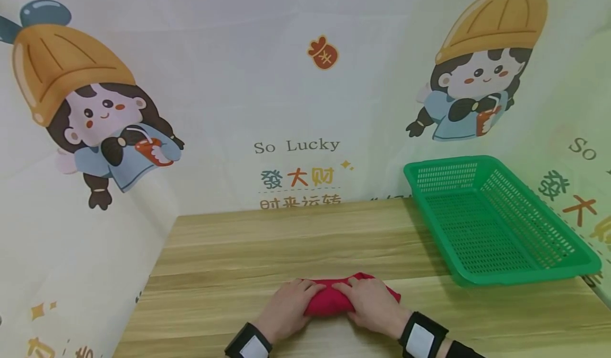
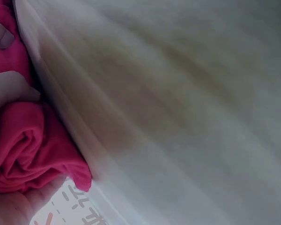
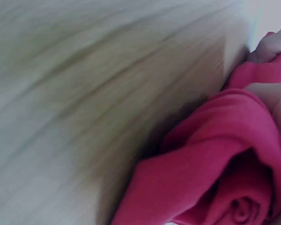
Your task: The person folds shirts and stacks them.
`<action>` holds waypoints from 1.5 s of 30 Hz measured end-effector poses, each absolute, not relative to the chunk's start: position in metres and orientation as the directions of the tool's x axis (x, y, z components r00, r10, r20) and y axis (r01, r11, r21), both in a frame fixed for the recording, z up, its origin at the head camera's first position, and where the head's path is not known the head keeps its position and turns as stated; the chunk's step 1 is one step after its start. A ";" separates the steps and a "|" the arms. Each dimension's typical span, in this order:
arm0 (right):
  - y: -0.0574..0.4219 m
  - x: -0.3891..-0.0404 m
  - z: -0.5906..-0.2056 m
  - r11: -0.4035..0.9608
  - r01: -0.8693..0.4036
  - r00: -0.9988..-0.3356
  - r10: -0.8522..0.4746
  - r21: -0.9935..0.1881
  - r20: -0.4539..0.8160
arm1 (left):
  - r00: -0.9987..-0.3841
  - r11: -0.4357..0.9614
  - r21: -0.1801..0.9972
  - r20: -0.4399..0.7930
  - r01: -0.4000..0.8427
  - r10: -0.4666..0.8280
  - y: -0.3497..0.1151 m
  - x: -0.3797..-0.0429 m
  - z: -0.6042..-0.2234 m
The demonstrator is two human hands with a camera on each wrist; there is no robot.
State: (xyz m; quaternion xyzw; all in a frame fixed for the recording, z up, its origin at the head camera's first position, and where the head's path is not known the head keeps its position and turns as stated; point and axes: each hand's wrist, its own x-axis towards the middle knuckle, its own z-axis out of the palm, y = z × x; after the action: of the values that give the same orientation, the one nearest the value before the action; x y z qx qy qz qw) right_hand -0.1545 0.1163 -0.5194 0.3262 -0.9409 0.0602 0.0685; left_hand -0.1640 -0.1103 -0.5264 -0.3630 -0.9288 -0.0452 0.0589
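A rolled red cloth [image 1: 329,300] lies on the wooden table near its front. My left hand [image 1: 288,305] grips its left end, thumb on the near side and fingers over the far side. Toward the right end, my right hand [image 1: 374,305] holds the roll the same way, and a loose corner sticks out past it. Spiral layers of the cloth [image 2: 25,145] show at the end in the left wrist view, between thumb and fingers. In the right wrist view the other coiled end of the cloth [image 3: 215,145] has a looser outer fold.
A green plastic basket [image 1: 491,230] with perforated sides stands at the back right of the table [image 1: 267,246]. Behind and to the sides hangs a white backdrop [image 1: 229,82] with cartoon figures and lettering. Black bands with white patches circle both wrists.
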 end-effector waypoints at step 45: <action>0.256 -0.188 -0.397 0.941 -0.228 -0.908 -0.113 -0.251 0.404 | -0.573 0.647 -0.073 0.396 0.759 0.717 0.063 -0.259 -0.403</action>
State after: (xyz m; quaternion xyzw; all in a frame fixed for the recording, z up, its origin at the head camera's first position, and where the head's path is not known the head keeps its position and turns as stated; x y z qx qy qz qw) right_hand -0.1876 0.2560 -0.3972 0.0883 -0.9654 0.1477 0.1958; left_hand -0.2588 0.0626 -0.4028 -0.4170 -0.8853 -0.0526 0.1989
